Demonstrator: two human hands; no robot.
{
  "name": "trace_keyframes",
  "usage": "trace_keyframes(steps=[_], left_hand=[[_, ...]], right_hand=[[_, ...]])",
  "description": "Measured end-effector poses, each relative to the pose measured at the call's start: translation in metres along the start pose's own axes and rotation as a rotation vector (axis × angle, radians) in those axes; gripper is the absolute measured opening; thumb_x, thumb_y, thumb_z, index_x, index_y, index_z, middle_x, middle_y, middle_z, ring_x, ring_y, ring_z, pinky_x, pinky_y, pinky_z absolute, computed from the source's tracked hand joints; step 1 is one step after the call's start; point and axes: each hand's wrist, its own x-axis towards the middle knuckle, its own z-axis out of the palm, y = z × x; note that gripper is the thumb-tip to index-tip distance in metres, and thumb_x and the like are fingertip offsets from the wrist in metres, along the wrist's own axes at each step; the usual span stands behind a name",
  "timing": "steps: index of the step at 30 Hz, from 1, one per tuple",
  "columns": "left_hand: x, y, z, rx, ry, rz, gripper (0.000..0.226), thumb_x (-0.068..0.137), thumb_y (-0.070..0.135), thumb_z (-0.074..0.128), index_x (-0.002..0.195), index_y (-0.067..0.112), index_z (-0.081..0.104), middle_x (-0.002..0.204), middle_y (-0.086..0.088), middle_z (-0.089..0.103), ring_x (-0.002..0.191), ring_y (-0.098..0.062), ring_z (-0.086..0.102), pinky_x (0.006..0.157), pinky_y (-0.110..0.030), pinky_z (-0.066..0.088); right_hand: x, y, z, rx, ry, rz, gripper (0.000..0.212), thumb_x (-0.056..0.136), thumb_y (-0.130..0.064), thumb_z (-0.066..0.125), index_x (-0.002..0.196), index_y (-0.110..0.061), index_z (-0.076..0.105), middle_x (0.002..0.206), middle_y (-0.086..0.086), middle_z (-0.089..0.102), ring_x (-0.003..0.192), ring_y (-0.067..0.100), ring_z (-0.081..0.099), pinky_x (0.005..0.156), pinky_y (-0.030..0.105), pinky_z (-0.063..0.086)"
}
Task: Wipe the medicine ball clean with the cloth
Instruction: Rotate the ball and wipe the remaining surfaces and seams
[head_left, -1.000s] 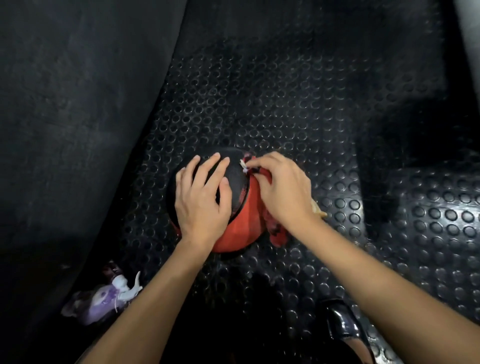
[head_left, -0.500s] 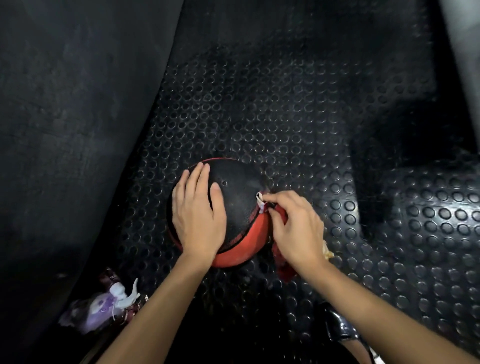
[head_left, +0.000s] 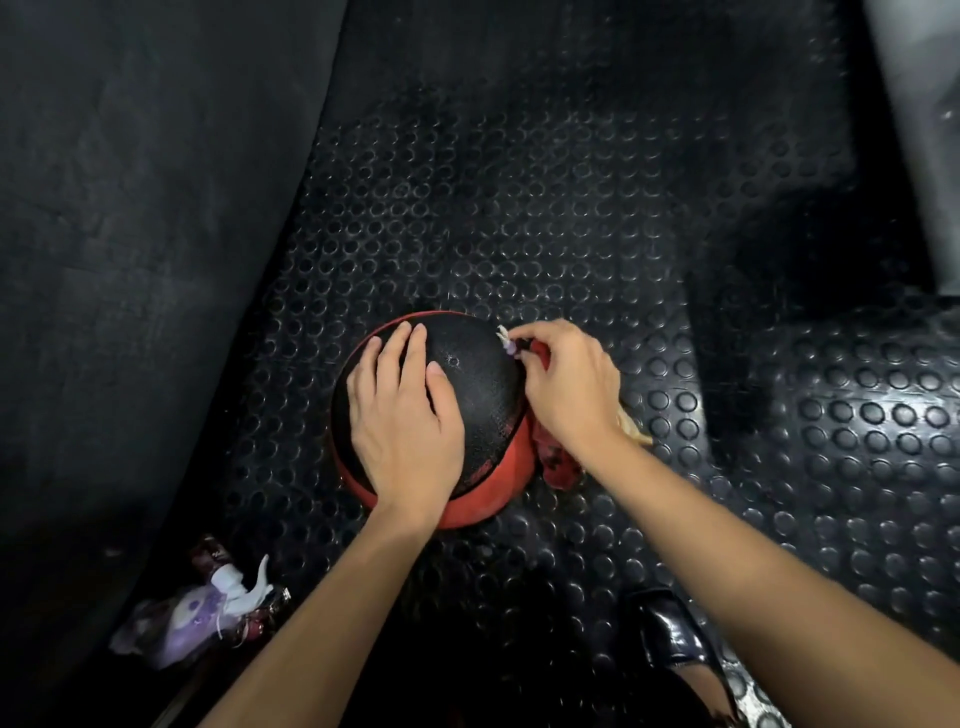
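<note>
Two bare hands are working on a black and red medicine ball (head_left: 480, 395) that is sitting on the studded rubber floor (head_left: 571, 208). Lying flat on its top left, the left hand (head_left: 402, 415) is pressing down with straight fingers. At the ball's right side, the right hand (head_left: 569, 384) is pinching a red cloth (head_left: 553, 460) in curled fingers. Near left, a purple spray bottle (head_left: 202, 618) is lying on the floor.

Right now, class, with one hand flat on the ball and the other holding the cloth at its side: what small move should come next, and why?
Probably draw the cloth across the ball's black top. The right hand grips it low against the right flank of the medicine ball, while the left hand lies flat on top, steadying it; the crown beside those fingers looks uncovered.
</note>
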Motion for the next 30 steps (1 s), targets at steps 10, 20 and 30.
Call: trace_keyframes(steps=[10,20,30], left_hand=[[0.006,0.003,0.003,-0.006,-0.011,-0.003,0.049,0.097,0.031,0.027,0.135,0.012,0.052,0.14,-0.001,0.051,0.135,-0.024,0.038,0.112,-0.043,0.029],[0.03,0.001,0.002,-0.065,-0.049,-0.082,0.049,0.095,0.031,0.03,0.135,0.015,0.052,0.142,0.0,0.05,0.136,-0.022,0.036,0.115,-0.038,0.022],[0.056,-0.006,-0.01,-0.284,-0.243,0.365,0.031,0.097,0.022,0.045,0.123,0.019,0.061,0.137,0.003,0.052,0.137,-0.017,0.032,0.117,-0.04,0.019]], right_hand=[[-0.001,0.0,-0.002,0.001,0.014,-0.011,0.027,0.09,-0.017,0.055,0.107,-0.033,0.068,0.112,-0.011,0.064,0.104,0.017,0.057,0.079,0.03,0.041],[-0.045,0.034,0.007,0.137,0.074,0.069,0.027,0.088,-0.015,0.06,0.108,-0.033,0.065,0.104,-0.018,0.06,0.088,0.005,0.056,0.069,0.021,0.036],[-0.046,0.018,0.011,0.126,0.189,-0.201,0.031,0.086,-0.013,0.059,0.112,-0.03,0.065,0.105,-0.016,0.058,0.094,0.01,0.053,0.074,0.021,0.04]])
